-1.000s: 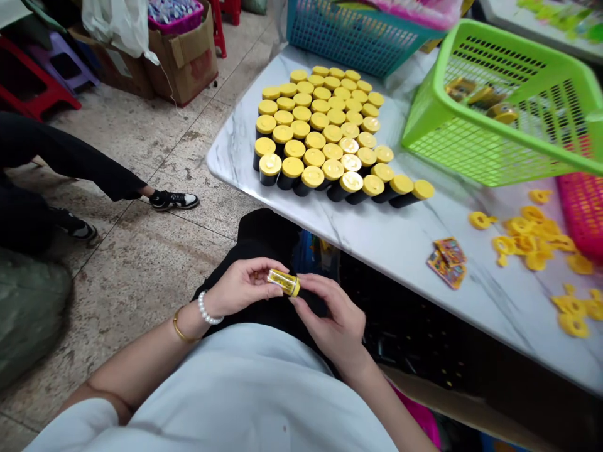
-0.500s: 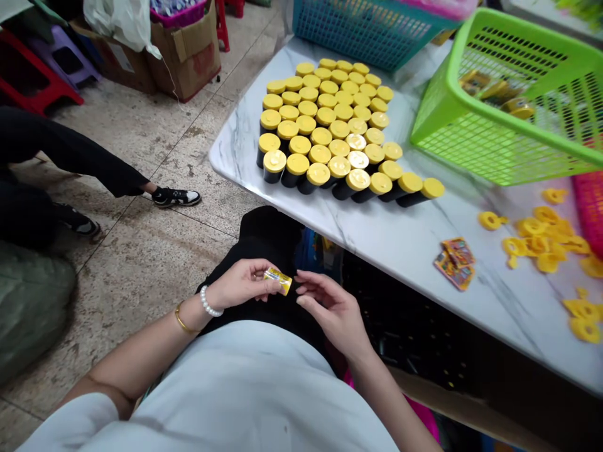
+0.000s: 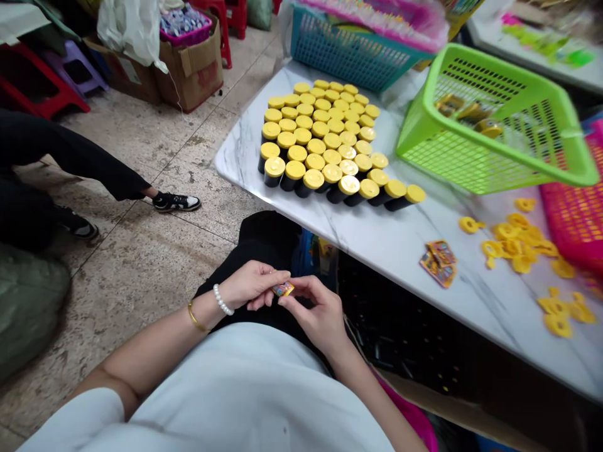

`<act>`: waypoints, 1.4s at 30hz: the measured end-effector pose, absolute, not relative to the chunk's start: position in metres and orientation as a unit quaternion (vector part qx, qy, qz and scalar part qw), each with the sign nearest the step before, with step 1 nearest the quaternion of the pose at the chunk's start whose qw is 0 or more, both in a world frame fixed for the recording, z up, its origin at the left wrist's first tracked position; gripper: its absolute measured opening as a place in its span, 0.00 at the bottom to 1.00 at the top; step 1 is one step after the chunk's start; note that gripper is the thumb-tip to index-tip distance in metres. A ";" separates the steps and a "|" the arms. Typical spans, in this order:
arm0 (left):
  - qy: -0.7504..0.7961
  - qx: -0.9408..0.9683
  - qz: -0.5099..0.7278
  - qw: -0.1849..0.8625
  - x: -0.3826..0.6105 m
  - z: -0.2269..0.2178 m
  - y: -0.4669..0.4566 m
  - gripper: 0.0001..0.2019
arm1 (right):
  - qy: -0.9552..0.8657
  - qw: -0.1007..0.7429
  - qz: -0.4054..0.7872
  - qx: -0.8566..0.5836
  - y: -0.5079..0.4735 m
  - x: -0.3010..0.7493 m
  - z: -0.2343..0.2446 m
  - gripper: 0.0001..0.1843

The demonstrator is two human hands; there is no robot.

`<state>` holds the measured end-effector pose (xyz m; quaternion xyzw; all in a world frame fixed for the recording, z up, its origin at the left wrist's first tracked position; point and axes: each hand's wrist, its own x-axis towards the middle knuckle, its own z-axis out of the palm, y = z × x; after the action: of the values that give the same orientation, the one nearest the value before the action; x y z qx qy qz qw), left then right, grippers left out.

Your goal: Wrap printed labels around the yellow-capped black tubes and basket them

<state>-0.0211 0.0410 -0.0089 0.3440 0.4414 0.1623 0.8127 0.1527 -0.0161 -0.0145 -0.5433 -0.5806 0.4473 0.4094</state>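
Over my lap, my left hand (image 3: 252, 284) and my right hand (image 3: 315, 312) meet, both pinching a small colourful packet (image 3: 283, 289) between their fingertips. My left wrist carries a pearl bracelet and a gold bangle. On the marble table (image 3: 377, 238) stand several black tubes with yellow caps (image 3: 325, 141) packed in rows. A few more colourful packets (image 3: 438, 262) lie on the table to the right of my hands.
A green basket (image 3: 490, 119) holding a few tubes sits tilted at the back right, beside a pink basket (image 3: 577, 220). Loose yellow caps (image 3: 516, 242) lie scattered on the table. A teal basket (image 3: 351, 50) stands behind. Another person's legs (image 3: 70, 166) stretch across the floor at left, near a cardboard box (image 3: 188, 63).
A second ago both hands held a black tube with a yellow cap. It is gone from view; my hands now pinch only a small packet. The camera tilted slightly up.
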 end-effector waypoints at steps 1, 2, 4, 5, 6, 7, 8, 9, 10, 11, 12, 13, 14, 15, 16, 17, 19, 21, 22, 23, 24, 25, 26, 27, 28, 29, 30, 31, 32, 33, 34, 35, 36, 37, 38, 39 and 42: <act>0.438 0.339 0.163 0.816 -0.020 -0.009 0.041 0.27 | -0.586 0.407 0.444 -0.541 -0.017 0.155 -0.014 0.14; 0.433 0.331 0.171 0.821 -0.018 -0.008 0.041 0.28 | -0.591 0.406 0.442 -0.538 -0.018 0.157 -0.013 0.14; 0.408 0.305 0.192 0.839 -0.016 -0.010 0.040 0.28 | -0.593 0.414 0.443 -0.530 -0.018 0.161 -0.012 0.11; 0.393 0.290 0.200 0.849 -0.016 -0.011 0.040 0.29 | -0.591 0.421 0.442 -0.527 -0.018 0.162 -0.012 0.10; 0.381 0.278 0.203 0.858 -0.016 -0.012 0.040 0.29 | -0.589 0.429 0.442 -0.524 -0.018 0.161 -0.012 0.09; 0.372 0.270 0.204 0.864 -0.015 -0.014 0.039 0.29 | -0.587 0.436 0.444 -0.519 -0.017 0.161 -0.011 0.09; 0.369 0.268 0.204 0.866 -0.015 -0.015 0.038 0.28 | -0.586 0.442 0.447 -0.512 -0.017 0.159 -0.011 0.10; 0.371 0.269 0.206 0.865 -0.013 -0.016 0.037 0.28 | -0.587 0.445 0.452 -0.504 -0.017 0.157 -0.010 0.11; 0.376 0.271 0.209 0.861 -0.011 -0.015 0.036 0.28 | -0.587 0.446 0.458 -0.496 -0.018 0.155 -0.008 0.11; 0.381 0.273 0.213 0.857 -0.009 -0.013 0.035 0.28 | -0.583 0.451 0.465 -0.490 -0.018 0.154 -0.006 0.10; 0.386 0.273 0.218 0.854 -0.005 -0.009 0.034 0.28 | -0.570 0.461 0.475 -0.487 -0.020 0.153 -0.004 0.09; 0.389 0.270 0.225 0.852 -0.001 -0.005 0.034 0.28 | -0.550 0.475 0.487 -0.484 -0.020 0.154 0.000 0.07; 0.386 0.266 0.236 0.851 0.003 0.001 0.035 0.28 | -0.527 0.492 0.497 -0.483 -0.020 0.156 0.004 0.06; 0.369 0.267 0.245 0.856 0.008 0.007 0.036 0.27 | -0.507 0.506 0.504 -0.482 -0.018 0.161 0.009 0.05; 0.342 0.269 0.249 0.865 0.011 0.013 0.039 0.28 | -0.495 0.519 0.502 -0.484 -0.013 0.168 0.017 0.06; 0.317 0.273 0.248 0.874 0.015 0.019 0.042 0.30 | -0.490 0.531 0.484 -0.494 -0.005 0.178 0.027 0.07; 0.286 0.284 0.247 0.881 0.019 0.029 0.049 0.34 | -0.499 0.558 0.396 -0.532 0.022 0.204 0.059 0.08; 0.298 0.292 0.248 0.874 0.021 0.032 0.054 0.36 | -0.505 0.595 0.253 -0.572 0.060 0.236 0.102 0.08; 0.315 0.293 0.250 0.868 0.021 0.031 0.055 0.37 | -0.508 0.612 0.188 -0.576 0.081 0.253 0.124 0.11; 0.333 0.294 0.250 0.860 0.020 0.029 0.055 0.36 | -0.519 0.616 0.149 -0.573 0.100 0.271 0.143 0.16; 0.349 0.294 0.248 0.855 0.018 0.025 0.054 0.35 | -0.538 0.601 0.127 -0.577 0.117 0.287 0.158 0.22; 0.360 0.294 0.246 0.851 0.016 0.020 0.052 0.34 | -0.556 0.567 0.118 -0.596 0.128 0.302 0.168 0.25; 0.367 0.294 0.242 0.849 0.014 0.015 0.049 0.33 | -0.571 0.525 0.116 -0.620 0.135 0.314 0.173 0.23; 0.372 0.292 0.238 0.848 0.011 0.009 0.046 0.33 | -0.585 0.480 0.111 -0.645 0.135 0.323 0.171 0.20; 0.379 0.288 0.236 0.847 0.007 0.003 0.043 0.32 | -0.594 0.431 0.101 -0.672 0.129 0.329 0.164 0.16; 0.389 0.280 0.238 0.844 0.004 -0.002 0.041 0.32 | -0.597 0.386 0.085 -0.698 0.120 0.332 0.153 0.13; 0.403 0.270 0.243 0.840 0.001 -0.007 0.039 0.31 | -0.595 0.342 0.069 -0.724 0.107 0.334 0.138 0.11; 0.418 0.259 0.250 0.834 -0.001 -0.011 0.038 0.31 | -0.584 0.310 0.055 -0.748 0.094 0.336 0.122 0.10; 0.431 0.250 0.255 0.828 -0.003 -0.014 0.037 0.30 | -0.567 0.284 0.055 -0.771 0.081 0.337 0.106 0.09; 0.440 0.245 0.258 0.824 -0.004 -0.016 0.036 0.30 | -0.549 0.264 0.064 -0.791 0.070 0.339 0.091 0.09; 0.444 0.245 0.258 0.822 -0.004 -0.017 0.037 0.29 | -0.530 0.256 0.069 -0.805 0.062 0.341 0.078 0.10; 0.446 0.249 0.253 0.822 -0.003 -0.017 0.038 0.29 | -0.517 0.253 0.072 -0.814 0.057 0.344 0.068 0.11; 0.444 0.258 0.248 0.822 -0.002 -0.016 0.038 0.28 | -0.510 0.255 0.070 -0.818 0.055 0.347 0.062 0.11; 0.441 0.267 0.243 0.822 -0.001 -0.014 0.040 0.27 | -0.509 0.260 0.065 -0.818 0.056 0.351 0.059 0.11; 0.437 0.277 0.240 0.821 0.001 -0.011 0.041 0.27 | -0.512 0.261 0.062 -0.816 0.057 0.354 0.059 0.11; 0.434 0.286 0.239 0.820 0.003 -0.008 0.041 0.27 | -0.518 0.262 0.059 -0.812 0.060 0.355 0.062 0.10; 0.432 0.316 0.252 0.806 0.009 0.003 0.042 0.26 | -0.553 0.303 0.013 -0.776 0.059 0.345 0.080 0.10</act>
<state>0.0086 0.0421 0.0029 0.3162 0.4321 0.2521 0.8060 0.3451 0.0586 0.0797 -0.7761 -0.5530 0.0135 0.3029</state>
